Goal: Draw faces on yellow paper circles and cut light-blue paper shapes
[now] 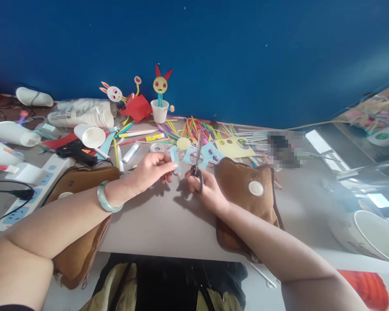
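My left hand [154,170] pinches a small piece of light blue paper [174,160] above the table. Close by on the right, my right hand [207,190] grips a pair of scissors [198,162] by the dark handles, with the blades pointing up and away from me. The scissors and the blue piece are apart. Behind the hands lie a light blue sheet with holes cut in it [210,154], a pale yellow sheet with holes [235,147] and a yellow paper disc [183,144].
Brown cushions [246,198] lie beneath both forearms. At the left are a power strip [39,190], a black glue gun [76,151] and paper cups [90,136]. A rabbit figure in a cup [160,110] stands by the blue wall, near colourful sticks [194,129]. A clear container [359,233] is at right.
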